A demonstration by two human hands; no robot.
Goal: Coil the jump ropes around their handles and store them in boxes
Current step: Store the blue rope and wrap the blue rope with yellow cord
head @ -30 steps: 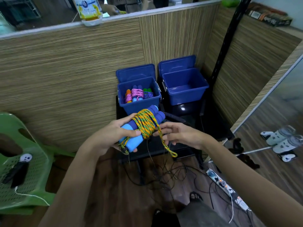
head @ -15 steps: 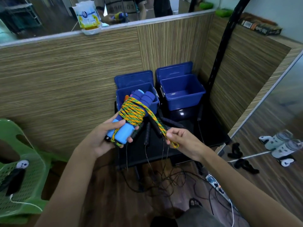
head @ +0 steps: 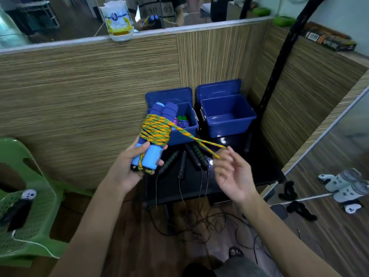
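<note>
Both forearms reach forward over the low black table (head: 265,172) holding two blue boxes (head: 227,114). The left hand (head: 127,168) grips the blue handles (head: 153,152) upright, orange-green rope (head: 156,129) coiled round them. The right hand (head: 233,176) is released, fingers loosely spread just under the rope's loose end (head: 207,148).

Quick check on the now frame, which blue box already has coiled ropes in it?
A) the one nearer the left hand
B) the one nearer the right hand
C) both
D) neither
A: the left blue box, behind the bundle gripped by the left hand, shows coiled purple and green ropes inside, while the right blue box shows only its bare floor.
</note>
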